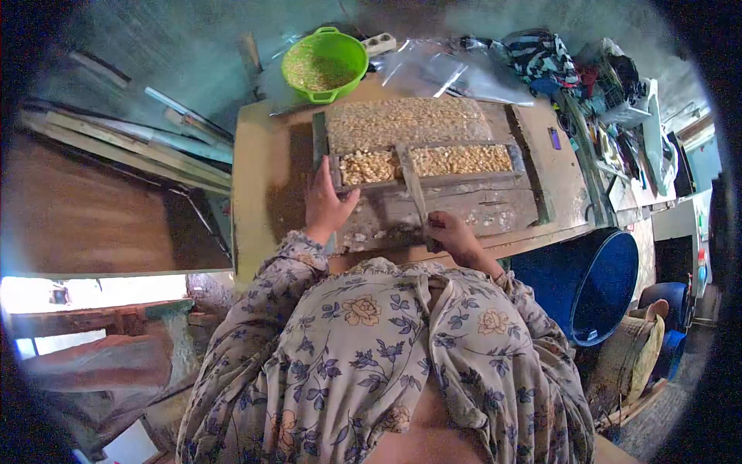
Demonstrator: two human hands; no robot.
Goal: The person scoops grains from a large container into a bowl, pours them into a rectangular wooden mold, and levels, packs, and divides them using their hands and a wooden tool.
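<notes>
A shallow wooden frame (464, 179) lies on a worn wooden board (471, 209), filled with pale yellow, lumpy pieces (464, 160). My left hand (328, 203) rests at the frame's left end, fingers apart, the thumb near its front edge. In my right hand (454, 234) is the near end of a long flat wooden stick (413, 185), which lies across the frame and its pieces. Behind the frame, a wide slab of the same grainy stuff (406, 122) covers the back of the board.
A green basin (327, 66) with grains stands at the back left, beside clear plastic sheets (456, 73). Dark strips edge the board. A blue barrel (576, 282) stands at the table's right front. Planks (139, 151) lie at left; clothes (541, 58) are piled back right.
</notes>
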